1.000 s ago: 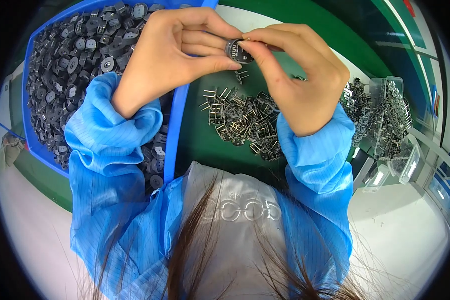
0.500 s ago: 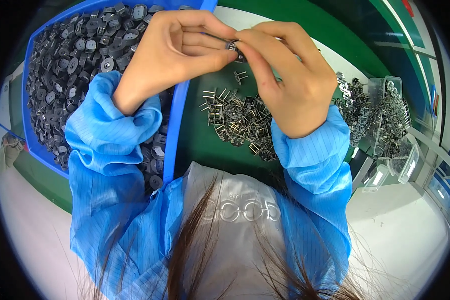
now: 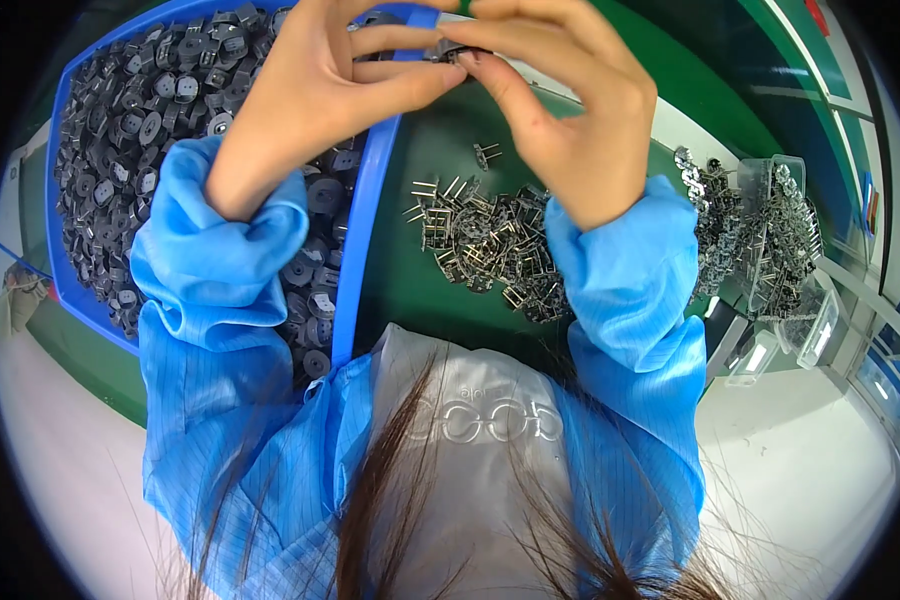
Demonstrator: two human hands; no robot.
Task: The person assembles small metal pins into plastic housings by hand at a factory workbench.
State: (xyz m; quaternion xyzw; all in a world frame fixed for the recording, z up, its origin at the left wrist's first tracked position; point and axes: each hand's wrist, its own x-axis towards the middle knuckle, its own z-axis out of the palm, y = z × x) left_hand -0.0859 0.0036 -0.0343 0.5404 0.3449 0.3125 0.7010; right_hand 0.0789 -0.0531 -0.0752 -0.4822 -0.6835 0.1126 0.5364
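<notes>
Both hands are raised at the top of the view and meet over a small dark plastic part (image 3: 454, 51). My left hand (image 3: 310, 100) pinches it from the left between thumb and fingers. From the right, my right hand (image 3: 585, 120) grips the same part with thumb and index finger. Fingertips cover much of it, so its exact kind is hard to make out. Below the hands lies a pile of small black pieces with metal pins (image 3: 485, 240). One loose pinned piece (image 3: 485, 155) rests apart, just above the pile.
At the left stands a large blue bin (image 3: 370, 235) heaped with black plastic housings (image 3: 120, 180). Farther right, a clear plastic container (image 3: 770, 165) lies among more small metal and black parts (image 3: 710, 210). A green mat (image 3: 395, 310) covers the work surface.
Both hands have moved up and away from me with the part, which now sits lower between the fingertips. The fingers of my right hand have spread somewhat. The pile looks unchanged.
</notes>
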